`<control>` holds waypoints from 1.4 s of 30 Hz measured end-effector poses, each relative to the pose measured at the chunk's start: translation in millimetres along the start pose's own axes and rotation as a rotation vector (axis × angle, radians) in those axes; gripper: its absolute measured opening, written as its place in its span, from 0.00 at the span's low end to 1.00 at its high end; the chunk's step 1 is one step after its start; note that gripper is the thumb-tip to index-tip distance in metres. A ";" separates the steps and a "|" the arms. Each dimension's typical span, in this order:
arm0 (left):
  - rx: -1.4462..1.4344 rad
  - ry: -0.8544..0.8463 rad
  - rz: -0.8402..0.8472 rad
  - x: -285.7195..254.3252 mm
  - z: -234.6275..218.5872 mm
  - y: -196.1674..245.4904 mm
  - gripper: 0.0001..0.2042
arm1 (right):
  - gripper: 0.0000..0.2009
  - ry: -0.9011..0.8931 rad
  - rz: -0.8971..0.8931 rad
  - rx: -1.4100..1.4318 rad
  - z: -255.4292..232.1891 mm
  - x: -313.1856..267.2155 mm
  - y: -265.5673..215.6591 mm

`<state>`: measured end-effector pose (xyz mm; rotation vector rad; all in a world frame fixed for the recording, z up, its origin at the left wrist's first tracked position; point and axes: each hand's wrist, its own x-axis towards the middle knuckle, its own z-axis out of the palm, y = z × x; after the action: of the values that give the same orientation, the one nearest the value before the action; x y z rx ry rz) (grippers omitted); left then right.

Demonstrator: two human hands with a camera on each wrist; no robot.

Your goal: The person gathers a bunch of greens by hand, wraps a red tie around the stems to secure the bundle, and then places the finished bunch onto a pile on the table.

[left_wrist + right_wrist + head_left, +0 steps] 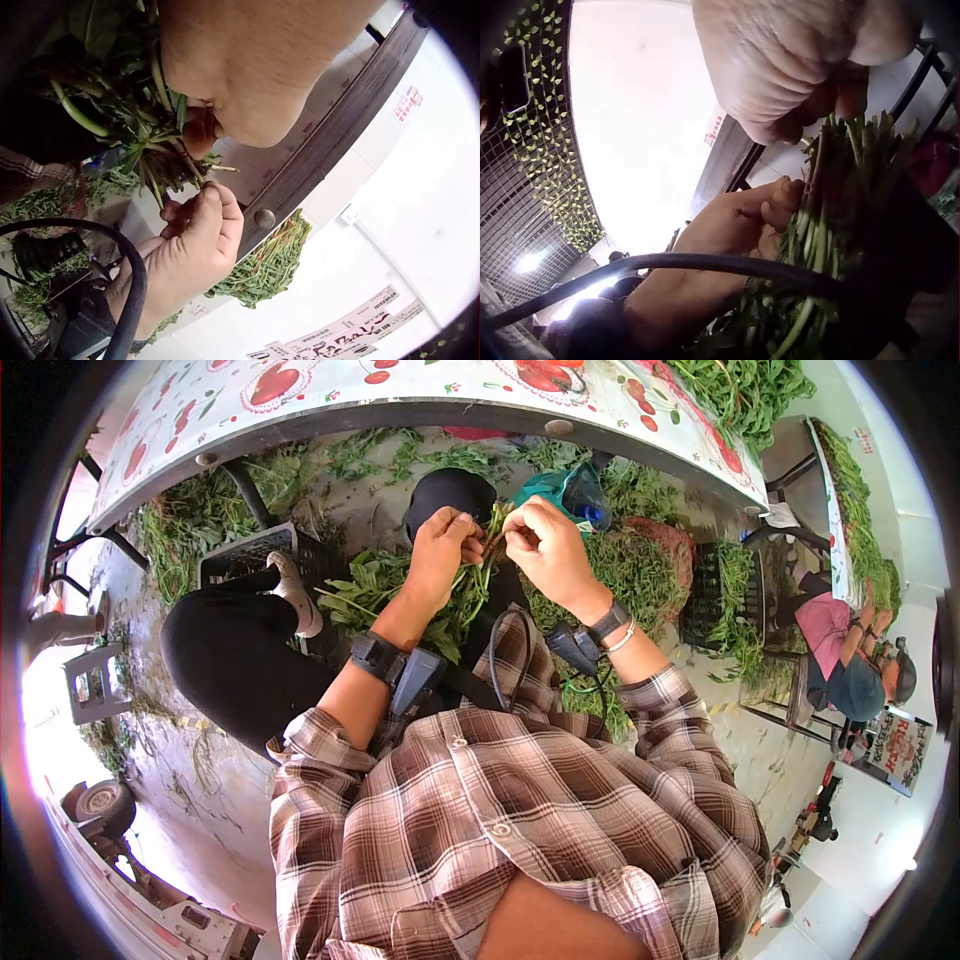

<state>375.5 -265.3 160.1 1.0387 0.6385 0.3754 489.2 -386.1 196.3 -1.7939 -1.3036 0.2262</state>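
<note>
A bunch of leafy green stems (455, 605) lies over the lap, its leaves toward the body and its cut ends facing the table. My left hand (438, 557) grips the bunch near those cut ends, thumb and fingers curled around the stems. Across from it, my right hand (552, 552) pinches at the stem ends with thumb and forefinger. In the left wrist view, the pinching fingertips of the right hand (191, 244) meet a stem tip. The right wrist view shows the stems (814, 232) upright beside the left hand (731, 225), with the right hand (795, 67) above.
A table with a fruit-print cloth (340, 395) runs across the front, with greens (745, 395) piled at its right end. Black crates (255, 550) (700, 610) stand at both sides. Loose greens (610, 600) cover the floor near a teal bag (545, 485). Another person (840, 650) sits at far right.
</note>
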 end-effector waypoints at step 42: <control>0.060 -0.052 -0.042 2.5 -9.3 5.4 0.09 | 0.04 -0.095 0.008 0.029 4.0 -7.9 8.5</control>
<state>371.4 -255.1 160.8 1.0873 0.6267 0.2932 489.2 -391.1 185.1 -1.7826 -1.3523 0.3368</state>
